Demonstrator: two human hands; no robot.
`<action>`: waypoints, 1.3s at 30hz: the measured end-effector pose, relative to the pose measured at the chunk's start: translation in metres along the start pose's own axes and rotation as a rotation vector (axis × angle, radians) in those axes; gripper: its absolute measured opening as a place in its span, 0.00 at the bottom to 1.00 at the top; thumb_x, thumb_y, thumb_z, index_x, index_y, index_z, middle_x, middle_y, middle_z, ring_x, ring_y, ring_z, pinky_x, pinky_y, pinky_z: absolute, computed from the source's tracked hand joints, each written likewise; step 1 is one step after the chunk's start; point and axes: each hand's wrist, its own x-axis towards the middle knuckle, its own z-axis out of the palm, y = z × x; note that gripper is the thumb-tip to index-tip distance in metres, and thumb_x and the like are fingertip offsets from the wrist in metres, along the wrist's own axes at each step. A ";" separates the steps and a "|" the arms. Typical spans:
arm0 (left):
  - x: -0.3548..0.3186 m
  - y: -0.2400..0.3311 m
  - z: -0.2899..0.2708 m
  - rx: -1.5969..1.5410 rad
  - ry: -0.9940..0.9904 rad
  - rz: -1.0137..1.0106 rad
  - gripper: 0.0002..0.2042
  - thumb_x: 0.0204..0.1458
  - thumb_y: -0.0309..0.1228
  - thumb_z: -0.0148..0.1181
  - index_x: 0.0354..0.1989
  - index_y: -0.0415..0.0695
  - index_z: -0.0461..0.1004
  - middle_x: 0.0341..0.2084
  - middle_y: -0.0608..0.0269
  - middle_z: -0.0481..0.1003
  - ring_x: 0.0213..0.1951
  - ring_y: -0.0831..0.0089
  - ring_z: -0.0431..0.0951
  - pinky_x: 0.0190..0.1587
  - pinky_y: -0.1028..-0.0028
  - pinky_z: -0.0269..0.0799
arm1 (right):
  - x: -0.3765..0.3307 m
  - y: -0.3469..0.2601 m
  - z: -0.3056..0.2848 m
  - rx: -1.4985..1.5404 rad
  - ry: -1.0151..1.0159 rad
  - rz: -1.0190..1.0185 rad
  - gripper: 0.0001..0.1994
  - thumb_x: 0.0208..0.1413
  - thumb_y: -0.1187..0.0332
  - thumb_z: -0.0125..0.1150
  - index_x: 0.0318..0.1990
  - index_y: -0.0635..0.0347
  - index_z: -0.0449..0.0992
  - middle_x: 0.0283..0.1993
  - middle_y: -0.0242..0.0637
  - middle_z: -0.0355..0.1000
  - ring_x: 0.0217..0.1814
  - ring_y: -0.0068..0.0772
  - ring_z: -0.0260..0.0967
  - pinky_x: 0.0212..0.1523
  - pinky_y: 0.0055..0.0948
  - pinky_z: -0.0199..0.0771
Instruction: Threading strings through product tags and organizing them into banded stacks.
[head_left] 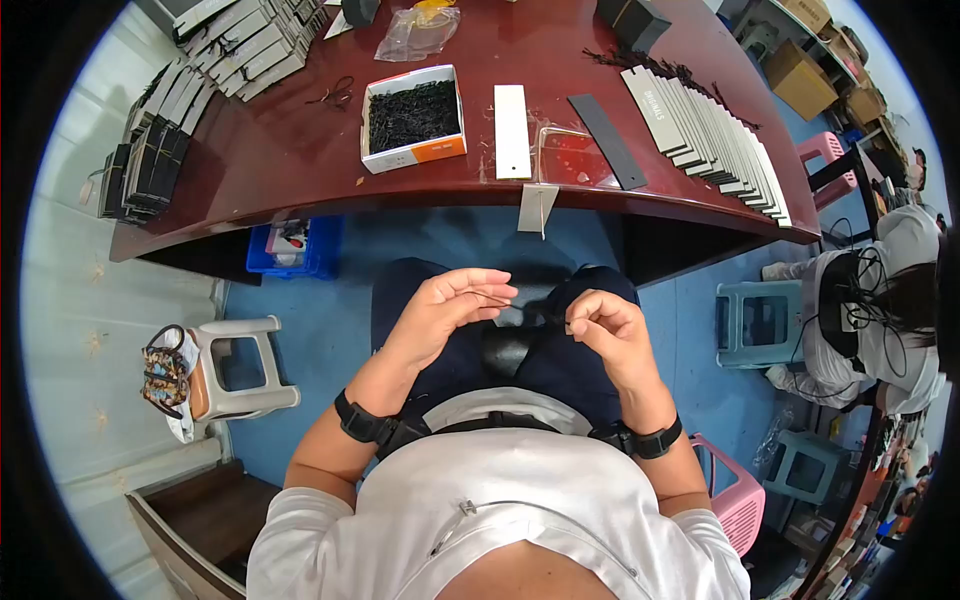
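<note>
Cord (492, 297) is pinched in the right hand (612, 328) and laid across the left hand (446, 305) — whose grip cannot be told.

From my left hand (465, 300) and right hand (605, 325), open air runs forward to the tabletop (270, 150), where a pale piece (536, 208) juts past the near edge. Left of the box (412, 152) I have a wide bare stretch up to the stacks (155, 145). Between box and white card (511, 130) runs a narrow lane; rightward, a dark strip (608, 141) and fanned cards (705, 140) block.
</note>
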 end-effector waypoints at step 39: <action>0.057 0.060 0.054 1.327 0.362 0.865 0.12 0.49 0.24 0.58 0.43 0.43 0.75 0.37 0.58 0.74 0.34 0.62 0.77 0.35 0.68 0.73 | -0.015 -0.001 -0.002 0.056 -0.237 -0.052 0.02 0.58 0.73 0.53 0.35 0.61 0.71 0.39 0.36 0.73 0.32 0.15 0.60 0.31 0.16 0.60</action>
